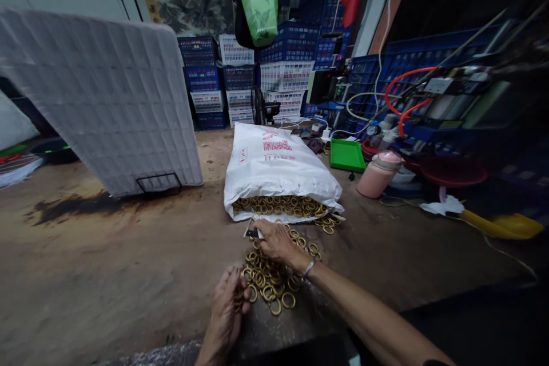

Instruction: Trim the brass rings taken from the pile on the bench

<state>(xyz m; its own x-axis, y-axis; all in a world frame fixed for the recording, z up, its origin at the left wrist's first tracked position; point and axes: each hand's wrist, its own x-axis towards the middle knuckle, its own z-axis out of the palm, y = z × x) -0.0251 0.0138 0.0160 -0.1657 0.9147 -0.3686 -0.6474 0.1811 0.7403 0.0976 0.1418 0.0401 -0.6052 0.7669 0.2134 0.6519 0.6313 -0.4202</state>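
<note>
A white sack [278, 168] lies on the brown worktable [128, 263], its open mouth toward me and full of brass rings [278, 206]. More brass rings form a loose pile [270, 283] in front of the sack. My right hand [277, 243] rests palm down on the far side of this pile, fingers spread over the rings, a bracelet on its wrist. My left hand [227, 303] sits at the near left edge of the pile, its fingers closed around a small stack of rings.
A white quilted panel [98, 97] leans at the left. A green tray [346, 155], a pink jug [377, 174], a yellow scoop [501, 226] and a machine with hoses [441, 91] stand to the right. Stacked blue and white crates [257, 80] fill the back.
</note>
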